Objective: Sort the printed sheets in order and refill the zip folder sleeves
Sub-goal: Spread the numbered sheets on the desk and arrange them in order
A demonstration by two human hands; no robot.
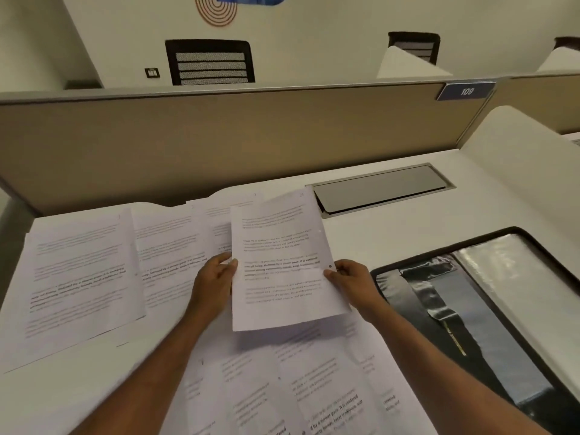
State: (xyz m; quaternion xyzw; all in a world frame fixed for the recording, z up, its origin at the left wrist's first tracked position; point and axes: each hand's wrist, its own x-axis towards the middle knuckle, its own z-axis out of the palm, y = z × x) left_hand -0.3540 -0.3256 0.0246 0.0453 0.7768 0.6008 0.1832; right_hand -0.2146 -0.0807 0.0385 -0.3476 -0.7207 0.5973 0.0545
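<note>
**White desk buried in paper, one page held in both hands**

White desk (408,233) in a cubicle, with a tan partition (219,142) along the back and a blue plate reading 108 (466,91) on its top right corner. A black mesh chair (209,62) pokes up behind it, and a grey cable flap (383,188) in the desktop sits partly open.

Both hands are on one printed sheet (282,262), held up off the desk about dead centre and tilted slightly. The left hand (213,277) pinches the left edge, thumb on the front and fingers tucked behind. The right hand (351,277) does the same on the right edge, thumb pressed onto the print. The text is too blurry to read, so no idea which page it is.

More printed sheets are everywhere. An overlapping row (81,277) fans across the left and back of the desk, and another batch (298,387) lies under the forearms at the near edge.

The zip folder (470,309) lies open flat on the right side of the desk, black with shiny clear sleeves (518,277) catching the light. It's just beside the right hand, not touching it.
</note>
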